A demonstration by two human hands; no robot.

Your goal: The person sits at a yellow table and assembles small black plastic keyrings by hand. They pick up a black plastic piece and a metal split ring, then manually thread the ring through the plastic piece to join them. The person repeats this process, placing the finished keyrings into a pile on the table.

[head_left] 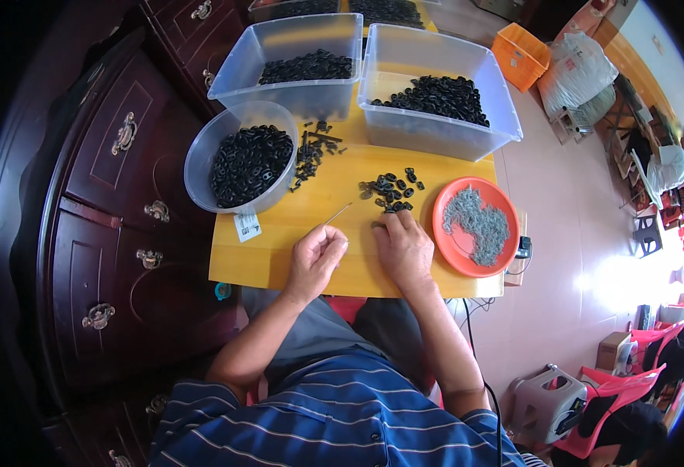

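My left hand (pixel 316 261) is closed over the yellow table's near part, holding a thin metal rod (pixel 338 213) that points up and to the right. A tiny pale bit shows at its fingertips, too small to name. My right hand (pixel 404 247) reaches down with bent fingers at the near edge of a loose group of small black oval pieces (pixel 392 187), some with two holes. Its fingertips touch the pieces; what they pinch is hidden. Right of this hand, a round orange-red plate (pixel 443 247) holds a heap of small grey parts (pixel 478 224).
A round clear tub (pixel 195 175) of black pieces stands at left, beside scattered black scraps (pixel 311 159). Two clear bins (pixel 291 101) (pixel 435 132) with black pieces stand at the far side. Dark drawers (pixel 116 187) flank the table's left. A grey stool (pixel 548 401) stands on the floor at right.
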